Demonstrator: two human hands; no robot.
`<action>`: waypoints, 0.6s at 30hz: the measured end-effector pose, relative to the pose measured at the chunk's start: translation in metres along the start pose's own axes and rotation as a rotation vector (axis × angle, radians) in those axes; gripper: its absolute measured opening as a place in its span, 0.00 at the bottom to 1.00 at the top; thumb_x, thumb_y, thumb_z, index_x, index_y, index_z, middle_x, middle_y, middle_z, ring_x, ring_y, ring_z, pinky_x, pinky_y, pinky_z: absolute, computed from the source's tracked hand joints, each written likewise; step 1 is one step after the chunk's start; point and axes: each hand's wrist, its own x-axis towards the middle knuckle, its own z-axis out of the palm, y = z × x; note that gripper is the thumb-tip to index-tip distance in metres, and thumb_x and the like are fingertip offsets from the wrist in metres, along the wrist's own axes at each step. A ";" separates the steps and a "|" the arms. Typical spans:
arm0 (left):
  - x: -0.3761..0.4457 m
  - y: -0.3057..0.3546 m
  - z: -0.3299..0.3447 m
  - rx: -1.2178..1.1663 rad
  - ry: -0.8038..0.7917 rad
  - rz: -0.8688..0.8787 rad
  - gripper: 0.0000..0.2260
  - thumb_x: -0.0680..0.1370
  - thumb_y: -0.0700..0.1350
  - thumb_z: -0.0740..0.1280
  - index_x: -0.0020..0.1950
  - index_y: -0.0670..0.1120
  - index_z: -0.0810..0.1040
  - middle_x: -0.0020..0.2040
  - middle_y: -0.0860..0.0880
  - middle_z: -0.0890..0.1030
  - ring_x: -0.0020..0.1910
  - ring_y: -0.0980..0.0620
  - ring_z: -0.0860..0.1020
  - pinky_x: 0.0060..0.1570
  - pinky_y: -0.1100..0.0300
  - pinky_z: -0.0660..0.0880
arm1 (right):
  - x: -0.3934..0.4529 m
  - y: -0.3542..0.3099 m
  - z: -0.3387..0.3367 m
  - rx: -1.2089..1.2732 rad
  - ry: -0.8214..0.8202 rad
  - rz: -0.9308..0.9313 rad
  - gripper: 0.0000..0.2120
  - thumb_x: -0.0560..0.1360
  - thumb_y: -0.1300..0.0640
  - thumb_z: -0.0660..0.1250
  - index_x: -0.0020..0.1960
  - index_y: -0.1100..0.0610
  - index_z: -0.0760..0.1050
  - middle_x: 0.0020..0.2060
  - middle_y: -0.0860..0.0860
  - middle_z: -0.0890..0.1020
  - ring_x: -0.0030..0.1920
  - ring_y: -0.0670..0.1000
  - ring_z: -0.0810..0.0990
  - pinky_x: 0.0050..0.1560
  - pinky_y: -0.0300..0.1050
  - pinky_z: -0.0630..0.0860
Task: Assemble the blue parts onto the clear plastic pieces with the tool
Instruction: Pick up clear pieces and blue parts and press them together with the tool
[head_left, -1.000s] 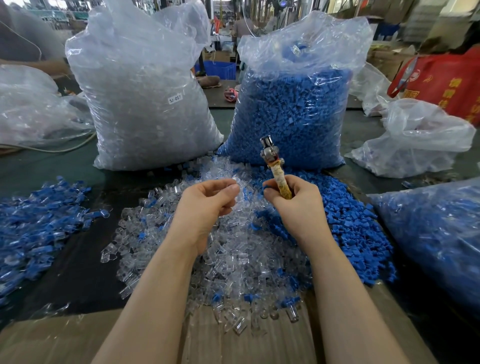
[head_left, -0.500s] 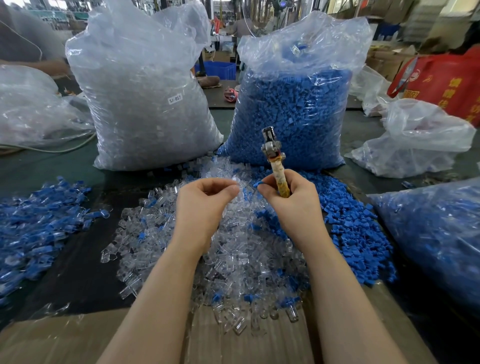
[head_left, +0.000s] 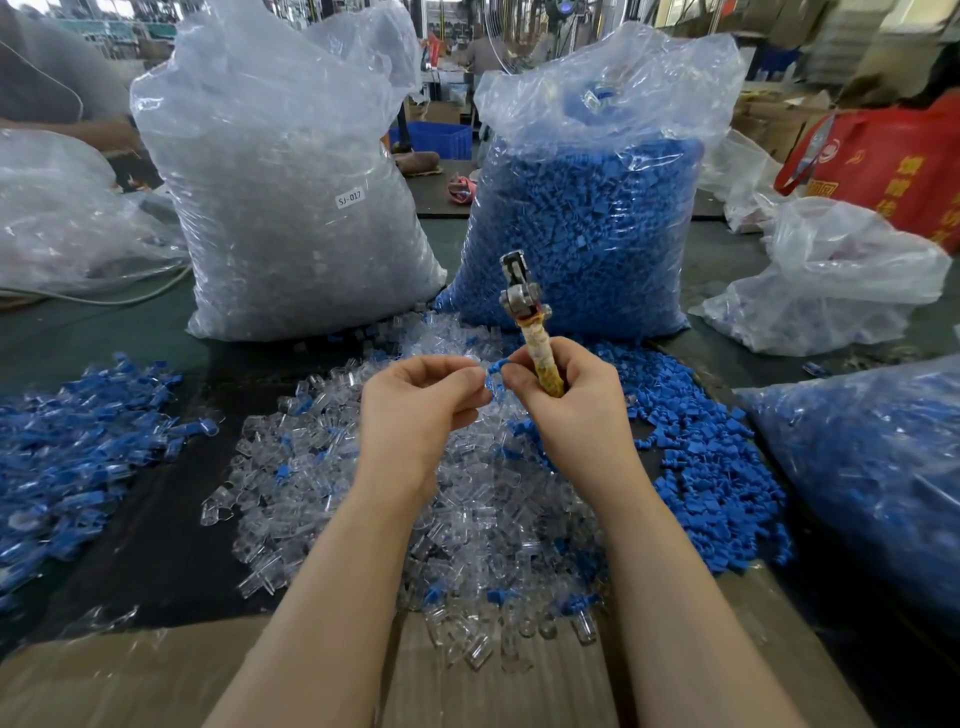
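Observation:
My right hand (head_left: 566, 400) grips the tape-wrapped handle of a tool (head_left: 527, 317), whose metal head points up and away. Its thumb and forefinger also pinch a small blue part (head_left: 494, 370). My left hand (head_left: 415, 405) meets it fingertip to fingertip and pinches something small at that blue part; whether a clear piece sits in those fingers is hidden. Both hands hover over a heap of clear plastic pieces (head_left: 467, 509). Loose blue parts (head_left: 711, 467) lie to the right of that heap.
A big bag of clear pieces (head_left: 291, 197) and a big bag of blue parts (head_left: 587, 218) stand behind the heaps. Assembled blue-and-clear pieces (head_left: 78, 457) lie at the left. Another filled bag (head_left: 872, 467) is at the right. Cardboard (head_left: 156, 675) covers the near edge.
My hands have come together until the fingertips touch. The tool has tilted more upright and risen slightly. A blue part now shows between the fingertips.

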 end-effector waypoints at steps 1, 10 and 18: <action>0.000 0.000 0.001 -0.016 -0.010 -0.014 0.03 0.74 0.36 0.73 0.43 0.43 0.82 0.37 0.46 0.85 0.38 0.51 0.85 0.36 0.64 0.80 | 0.000 0.000 0.001 -0.001 0.004 -0.005 0.05 0.76 0.57 0.71 0.42 0.53 0.76 0.25 0.40 0.74 0.27 0.41 0.68 0.30 0.32 0.65; -0.003 0.000 0.007 -0.129 -0.056 -0.041 0.02 0.73 0.36 0.73 0.44 0.42 0.83 0.40 0.43 0.86 0.41 0.50 0.86 0.37 0.63 0.80 | -0.001 -0.004 0.005 0.001 0.092 -0.025 0.05 0.75 0.57 0.72 0.43 0.55 0.77 0.30 0.45 0.78 0.31 0.41 0.73 0.34 0.37 0.72; -0.004 -0.001 0.009 0.031 0.022 0.131 0.03 0.72 0.35 0.75 0.42 0.42 0.84 0.36 0.47 0.86 0.39 0.51 0.85 0.37 0.65 0.78 | -0.001 -0.003 0.005 -0.053 0.079 -0.019 0.03 0.76 0.56 0.71 0.44 0.55 0.79 0.30 0.46 0.78 0.31 0.43 0.72 0.33 0.41 0.71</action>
